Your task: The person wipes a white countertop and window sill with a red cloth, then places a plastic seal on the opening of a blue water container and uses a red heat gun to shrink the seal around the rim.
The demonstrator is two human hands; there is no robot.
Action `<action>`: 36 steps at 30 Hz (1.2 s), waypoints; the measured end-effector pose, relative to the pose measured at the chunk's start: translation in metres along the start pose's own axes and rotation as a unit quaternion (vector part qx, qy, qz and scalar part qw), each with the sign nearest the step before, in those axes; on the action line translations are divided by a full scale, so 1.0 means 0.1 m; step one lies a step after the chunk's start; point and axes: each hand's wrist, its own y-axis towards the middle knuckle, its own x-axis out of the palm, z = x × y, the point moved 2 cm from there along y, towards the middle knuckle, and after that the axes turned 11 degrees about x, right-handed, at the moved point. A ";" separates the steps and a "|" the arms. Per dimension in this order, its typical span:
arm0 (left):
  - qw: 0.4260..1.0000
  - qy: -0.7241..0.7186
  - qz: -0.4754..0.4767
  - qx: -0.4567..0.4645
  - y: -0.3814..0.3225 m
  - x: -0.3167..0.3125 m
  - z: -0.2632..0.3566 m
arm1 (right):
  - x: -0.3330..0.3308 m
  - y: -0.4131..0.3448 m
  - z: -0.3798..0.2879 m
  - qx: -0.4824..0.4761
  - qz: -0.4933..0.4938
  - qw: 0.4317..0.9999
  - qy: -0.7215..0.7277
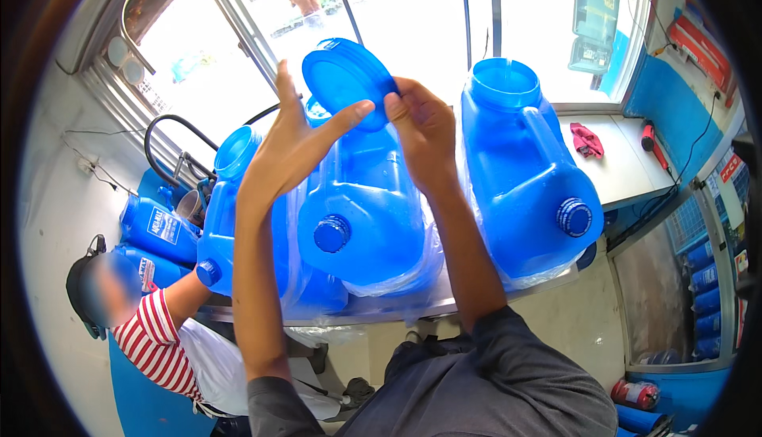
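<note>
A round blue plastic lid (pixel 348 83) is held up above the middle blue plastic water jug (pixel 369 222), whose wide mouth shows partly behind it. My right hand (pixel 419 130) pinches the lid's right edge between thumb and fingers. My left hand (pixel 297 133) has its fingers spread, the thumb at or near the lid's lower rim; whether it touches is unclear. At the right stands another blue jug (pixel 524 181), its wide mouth uncovered and a small ribbed cap low on its front. A further jug (pixel 238 217) with an uncovered mouth is behind my left forearm. Clear plastic film lies around the jugs.
A co-worker in a striped shirt (pixel 161 342) stands at the left, an arm reaching to the left jug. Labelled blue containers (pixel 158 222) are behind. A red cloth (pixel 586 140) and a red handheld tool (pixel 655 145) with a cord lie on the right counter. Windows span the far side.
</note>
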 end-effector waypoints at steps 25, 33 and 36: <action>0.978 0.108 -0.149 0.096 0.46 0.46 0.14 | -0.03 -0.02 0.33 0.208 0.062 0.798 0.562; 0.986 -0.095 -0.120 0.064 0.34 0.14 0.07 | -0.12 -0.06 0.25 0.204 0.033 0.834 0.511; 0.992 -0.119 0.014 0.048 0.17 -0.14 -0.07 | -0.19 0.26 0.18 0.056 0.067 0.963 0.254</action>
